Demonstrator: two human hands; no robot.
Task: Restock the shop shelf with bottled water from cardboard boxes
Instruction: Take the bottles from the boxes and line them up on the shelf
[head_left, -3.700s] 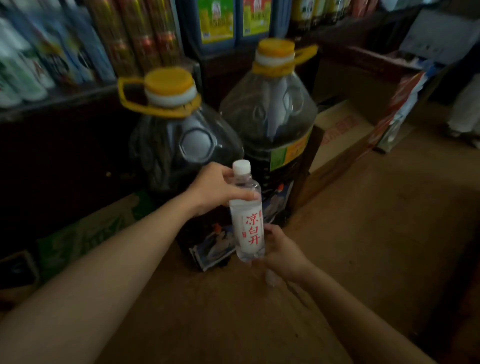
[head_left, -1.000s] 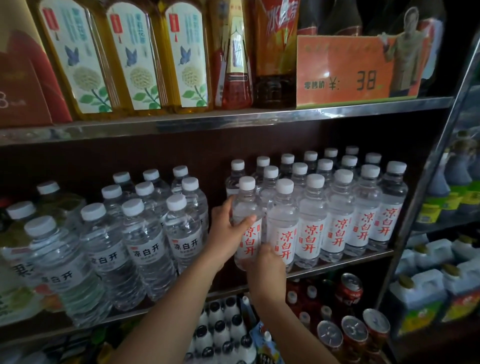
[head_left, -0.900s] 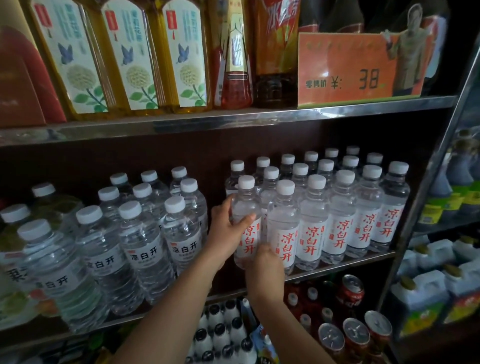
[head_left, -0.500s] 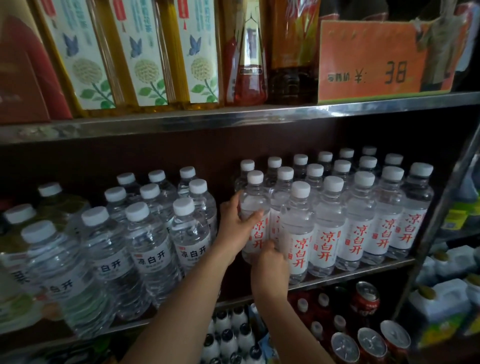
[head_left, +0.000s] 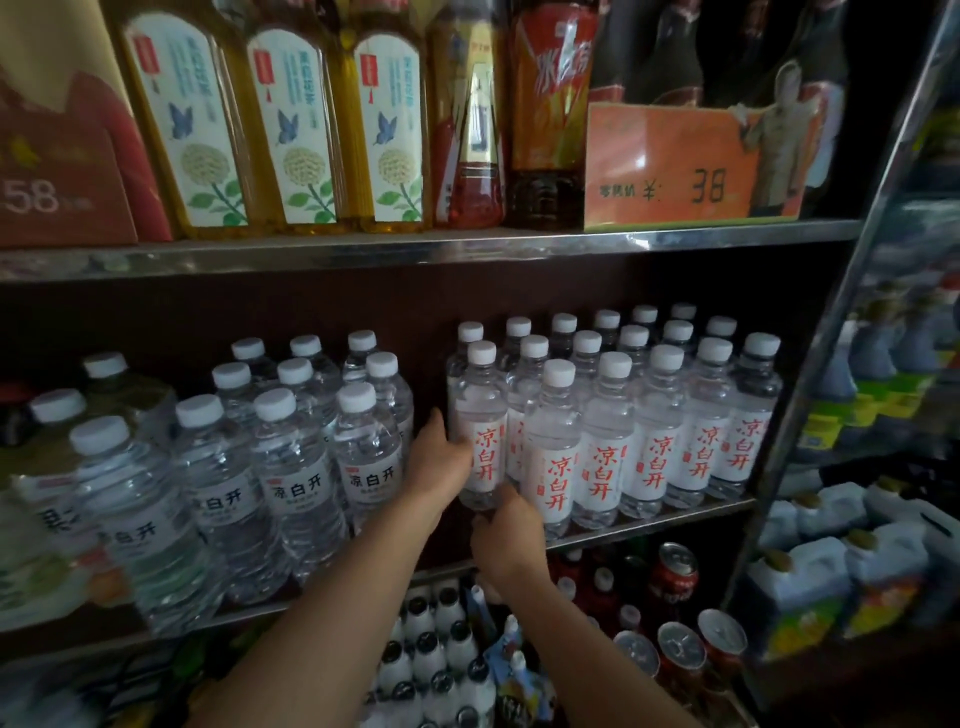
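Looking through the head camera, the only view, I saw both forearms reaching up to the middle shelf (head_left: 649, 525). The left hand (head_left: 441, 467) was wrapped around the left side of a water bottle (head_left: 480, 436) with a white label and red characters, thumb up along its flank. The right hand (head_left: 506, 535) sat just below it, fingers curled under the bottle's base. The bottle stood upright, touching the red-label bottles (head_left: 654, 447) packed in rows to the right of the hands. To the left of the hands, across a narrow gap, stood a block of larger clear bottles (head_left: 291, 467). Above the hands ran the upper shelf with tall yellow bottles (head_left: 291, 130) and an orange price card (head_left: 691, 161); below the right wrist were drink cans (head_left: 675, 639).

I judged this to be the seating step: the bottle was being settled at the left end of its group. The next move would call for pushing it flush, letting go with both hands, and going back to the box for another.

Compared with half a second earlier, the bottle sat deeper in, behind its front-row neighbour, and the left thumb no longer crossed the label.
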